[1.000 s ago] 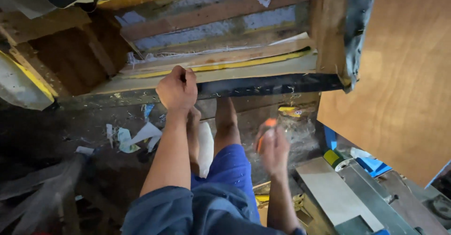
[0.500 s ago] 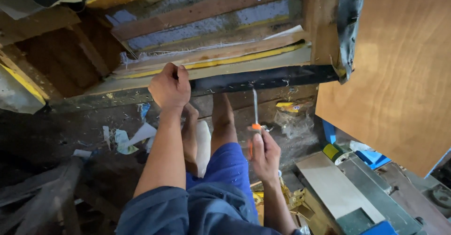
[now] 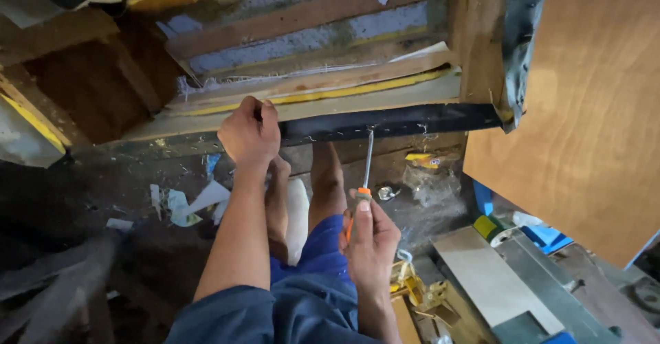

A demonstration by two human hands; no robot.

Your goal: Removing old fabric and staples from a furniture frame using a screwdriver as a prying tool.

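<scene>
Head view: our left hand (image 3: 249, 132) grips the dark fabric edge (image 3: 385, 123) of the upturned wooden frame (image 3: 309, 83); right hand (image 3: 369, 234) is closed on a screwdriver (image 3: 366, 172), tip at that edge. We'd keep the fabric taut, blade low. Scraps litter the floor (image 3: 137, 200).

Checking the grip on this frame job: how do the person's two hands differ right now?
The left hand is raised and clamped on the edge of the wooden frame; the right hand sits lower, near the lap. The left hand holds no tool; the right hand grips an orange-handled screwdriver, its tip up at the frame's black strip. Both are bare.
</scene>
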